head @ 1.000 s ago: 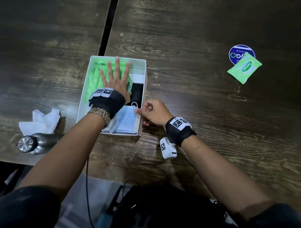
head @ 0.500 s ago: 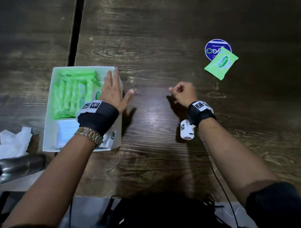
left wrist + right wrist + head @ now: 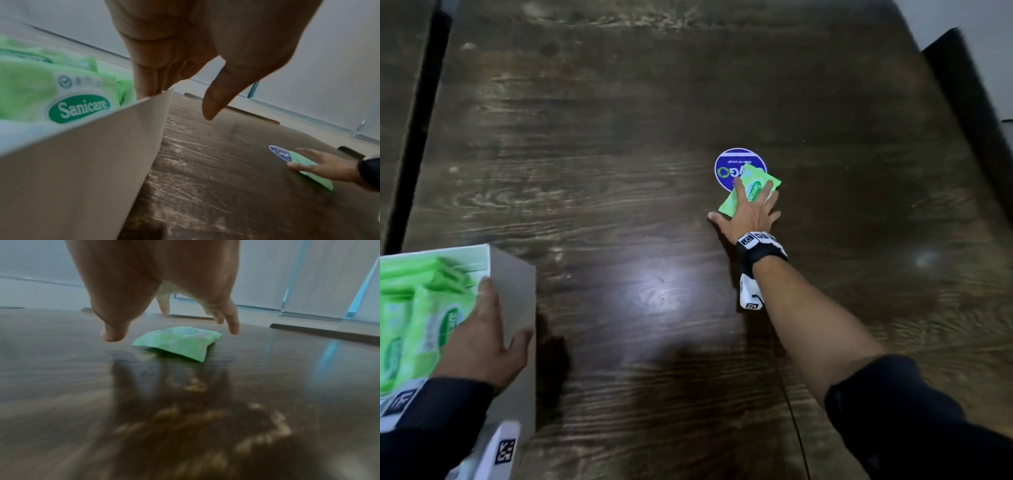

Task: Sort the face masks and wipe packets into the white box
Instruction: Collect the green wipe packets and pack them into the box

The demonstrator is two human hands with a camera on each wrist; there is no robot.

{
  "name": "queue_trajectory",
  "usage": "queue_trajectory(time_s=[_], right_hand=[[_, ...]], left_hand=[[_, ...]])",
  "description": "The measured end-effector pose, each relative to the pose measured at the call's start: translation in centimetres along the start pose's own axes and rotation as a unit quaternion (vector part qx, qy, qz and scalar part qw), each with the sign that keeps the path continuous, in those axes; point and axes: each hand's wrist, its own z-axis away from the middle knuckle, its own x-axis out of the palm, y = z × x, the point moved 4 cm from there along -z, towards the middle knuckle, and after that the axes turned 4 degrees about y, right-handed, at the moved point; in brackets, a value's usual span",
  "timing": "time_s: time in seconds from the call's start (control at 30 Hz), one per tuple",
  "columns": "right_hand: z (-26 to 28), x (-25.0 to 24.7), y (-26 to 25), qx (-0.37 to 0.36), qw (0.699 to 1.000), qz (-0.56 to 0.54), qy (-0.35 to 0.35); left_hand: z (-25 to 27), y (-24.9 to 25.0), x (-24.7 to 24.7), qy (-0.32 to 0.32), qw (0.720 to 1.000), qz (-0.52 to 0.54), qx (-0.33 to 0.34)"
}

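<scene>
A green wipe packet (image 3: 755,178) lies on the dark wood table, partly over a round blue sticker (image 3: 732,162). My right hand (image 3: 748,209) is stretched out over it with fingers spread. In the right wrist view those fingers (image 3: 233,327) hover just above the packet (image 3: 176,340) and grip nothing. The white box (image 3: 512,291) sits at the lower left and holds several green wipe packets (image 3: 424,308). My left hand (image 3: 482,335) rests on its right wall, straight fingers (image 3: 144,81) inside and thumb outside. Something pale blue (image 3: 14,131) lies blurred below the packets (image 3: 51,91).
A dark gap (image 3: 414,137) between two tabletops runs along the left. A black object (image 3: 969,102) stands beyond the table's right edge. A thin cable (image 3: 791,411) trails from my right wrist. Bare wood lies between the box and the sticker.
My right hand has reached forward and to the right, from mid-table to over the lone green packet. My left hand stays on the box's right wall. The view has shifted right.
</scene>
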Motion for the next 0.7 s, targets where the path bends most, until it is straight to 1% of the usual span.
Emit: queue_trajectory(time_s=[0.1,0.17,0.2,0.3,0.37,0.47,0.57,0.63,0.67,0.7], right_hand=[[-2.1,0.4,1.3,0.026,0.998,-0.035,-0.054],[-2.8,0.9,1.6,0.018,0.996,-0.024,-0.078],[-3.0,1.0,1.6,0.009,0.997,-0.022,-0.078],[-3.2,1.0,1.4,-0.004,0.998,-0.034,-0.045],[-3.0,0.9,1.2,0.003,0.998,-0.047,-0.030],[-2.1,0.7,0.4,0.021,0.999,-0.025,-0.029],[0.0,1.0,-0.1,0.038,0.999,0.012,-0.024],[1.6,1.4,-0.7,0.035,0.999,0.030,-0.025],[3.7,1.4,-1.5,0.028,0.999,0.025,-0.031],[4.2,1.5,-1.7,0.028,0.999,0.008,-0.036]], left_hand=[[-0.6,-0.6,0.4,0.008,0.999,-0.039,-0.006],[-0.4,-0.6,0.7,-0.001,0.998,-0.056,-0.003],[-0.4,-0.6,0.7,-0.002,0.998,-0.063,0.003],[-0.6,-0.3,0.3,-0.001,0.997,-0.077,0.018],[-0.4,0.1,0.0,-0.005,0.997,-0.079,0.015],[-0.1,0.8,-0.7,-0.014,0.996,-0.083,0.009],[0.4,1.4,-1.4,-0.023,0.997,-0.075,0.010],[0.3,1.6,-1.7,-0.030,0.997,-0.073,0.007],[1.3,0.9,-2.1,-0.035,0.997,-0.071,0.004],[0.8,1.3,-2.0,-0.039,0.997,-0.064,0.009]])
